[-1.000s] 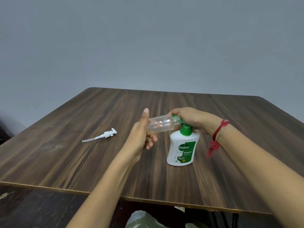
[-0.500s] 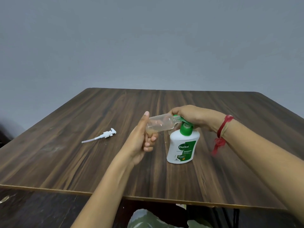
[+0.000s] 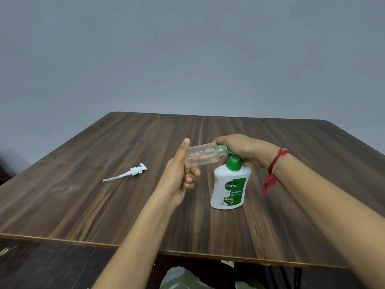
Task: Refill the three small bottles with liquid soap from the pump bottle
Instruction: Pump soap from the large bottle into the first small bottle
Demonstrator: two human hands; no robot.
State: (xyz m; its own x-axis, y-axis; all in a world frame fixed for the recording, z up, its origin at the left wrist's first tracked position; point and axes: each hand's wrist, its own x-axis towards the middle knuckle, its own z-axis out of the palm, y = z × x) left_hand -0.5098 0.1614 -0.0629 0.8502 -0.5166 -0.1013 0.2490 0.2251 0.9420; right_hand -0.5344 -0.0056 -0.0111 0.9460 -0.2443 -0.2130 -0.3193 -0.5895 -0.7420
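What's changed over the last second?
Nothing visibly moved. The left hand still holds the small bottle sideways at the nozzle of the pump bottle, the right hand still grips its pump head, and the loose white pump lies where it was.

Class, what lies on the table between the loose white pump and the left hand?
Only bare table, per the head view, from white pump to left hand.

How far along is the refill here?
Done: a white pump cap lies loose on the table. In hand: left hand holds the small bottle sideways at the pump bottle nozzle, right hand on its pump head; little liquid inside. Left: most of this fill; no other small bottles in view.
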